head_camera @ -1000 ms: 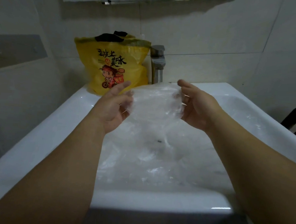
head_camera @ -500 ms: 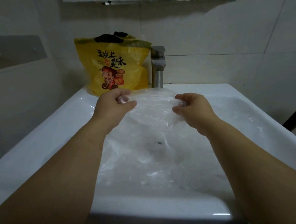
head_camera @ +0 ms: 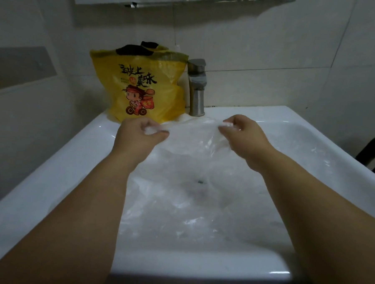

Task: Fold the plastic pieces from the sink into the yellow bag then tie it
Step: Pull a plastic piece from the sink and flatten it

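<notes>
While both forearms reach out across the near rim of the white ceramic sink, the basin below them lies covered with crumpled clear plastic pieces, thin film spread from the near wall out past a small dark speck in the middle.

Farther out, above the far half of the basin, a clear thin plastic sheet hangs stretched between the two hands. The left hand pinches its left end between thumb and curled fingers; the right hand pinches the right end the same way. The sheet's lower part sags toward the pile.

To fold it well, I judge the top edge should be pulled taut first, then one pinched end carried over to meet the other so the edges line up. Film this light probably clings and traps air, so each fold wants flattening before the next, and lifting it free of the pile avoids dragging other pieces along.

Beyond the hands, the yellow printed plastic bag stands upright on the far left ledge, something dark at its top, just left of the grey metal faucet.
</notes>
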The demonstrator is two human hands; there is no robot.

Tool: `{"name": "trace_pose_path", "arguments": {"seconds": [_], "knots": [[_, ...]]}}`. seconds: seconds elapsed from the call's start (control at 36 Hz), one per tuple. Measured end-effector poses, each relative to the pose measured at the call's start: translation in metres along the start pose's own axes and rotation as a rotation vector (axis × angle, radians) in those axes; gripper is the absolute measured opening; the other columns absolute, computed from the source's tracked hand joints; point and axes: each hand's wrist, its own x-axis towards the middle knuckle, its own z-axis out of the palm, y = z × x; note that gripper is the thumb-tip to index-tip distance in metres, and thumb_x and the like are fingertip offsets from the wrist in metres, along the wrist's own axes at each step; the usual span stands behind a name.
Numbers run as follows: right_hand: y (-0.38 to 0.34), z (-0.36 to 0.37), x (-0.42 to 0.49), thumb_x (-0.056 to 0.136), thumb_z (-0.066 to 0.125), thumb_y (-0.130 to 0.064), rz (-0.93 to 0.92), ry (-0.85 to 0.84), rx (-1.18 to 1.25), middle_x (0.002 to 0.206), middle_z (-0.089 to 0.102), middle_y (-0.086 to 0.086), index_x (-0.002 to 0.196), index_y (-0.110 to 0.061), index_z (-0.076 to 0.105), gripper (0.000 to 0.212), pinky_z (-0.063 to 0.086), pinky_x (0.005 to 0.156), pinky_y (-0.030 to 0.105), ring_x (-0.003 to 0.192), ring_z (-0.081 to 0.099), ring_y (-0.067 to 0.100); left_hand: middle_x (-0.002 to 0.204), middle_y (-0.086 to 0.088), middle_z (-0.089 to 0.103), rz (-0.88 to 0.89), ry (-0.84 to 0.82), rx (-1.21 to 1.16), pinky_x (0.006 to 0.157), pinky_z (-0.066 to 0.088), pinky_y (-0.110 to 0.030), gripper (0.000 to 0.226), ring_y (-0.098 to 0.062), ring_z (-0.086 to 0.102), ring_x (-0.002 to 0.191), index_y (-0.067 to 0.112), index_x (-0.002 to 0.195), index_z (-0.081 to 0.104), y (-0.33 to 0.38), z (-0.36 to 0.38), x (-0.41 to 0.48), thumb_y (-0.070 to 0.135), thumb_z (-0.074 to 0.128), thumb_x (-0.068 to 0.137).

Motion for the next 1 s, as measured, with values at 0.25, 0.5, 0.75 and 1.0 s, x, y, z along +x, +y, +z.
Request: {"name": "trace_pose_path", "arguments": {"seconds": [0.25, 0.5, 0.75, 1.0], "knots": [[-0.014, -0.005, -0.001, 0.098, 0.047, -0.011, 0.086, -0.018, 0.601, 0.090, 0.061, 0.008, 0.095, -0.008, 0.058, 0.012, 0.052, 0.071, 0.030, 0.083, 0.060, 0.022, 0.084, -0.003, 0.067, -0.239, -0.283, -0.946, 0.069, 0.057, -0.021, 0.007, -0.010, 0.066, 0.078, 0.011, 0.093, 0.059, 0.014, -0.001, 0.008, 0.005, 0.055, 0.094], [-0.011, -0.007, -0.001, 0.094, 0.060, -0.028, -0.081, 0.182, 0.193, 0.115, 0.059, 0.003, 0.112, -0.025, 0.055, 0.019, 0.056, 0.080, 0.033, 0.100, 0.060, 0.019, 0.100, -0.005, 0.065, -0.305, -0.077, -0.756, 0.062, 0.054, -0.015, 0.017, -0.011, 0.064, 0.085, 0.011, 0.100, 0.061, 0.007, -0.004, 0.007, -0.002, 0.062, 0.089], [-0.013, -0.008, -0.007, 0.092, 0.063, -0.026, -0.151, 0.000, 0.079, 0.125, 0.058, 0.011, 0.132, -0.023, 0.049, 0.043, 0.047, 0.062, 0.012, 0.107, 0.059, 0.019, 0.133, 0.012, 0.050, 0.112, -0.014, -0.083, 0.099, 0.040, -0.027, 0.081, -0.003, 0.046, 0.120, 0.030, 0.142, 0.043, 0.010, -0.007, 0.001, 0.039, 0.084, 0.072], [-0.022, -0.009, 0.003, 0.085, 0.069, -0.009, 0.143, -0.191, 0.527, 0.121, 0.052, 0.010, 0.145, -0.017, 0.036, 0.069, 0.059, 0.077, 0.034, 0.100, 0.063, 0.027, 0.092, 0.005, 0.071, -0.061, -0.515, 0.174, 0.070, 0.049, -0.023, 0.039, -0.012, 0.066, 0.087, 0.022, 0.096, 0.073, 0.020, 0.001, -0.007, 0.031, 0.089, 0.062]]}}
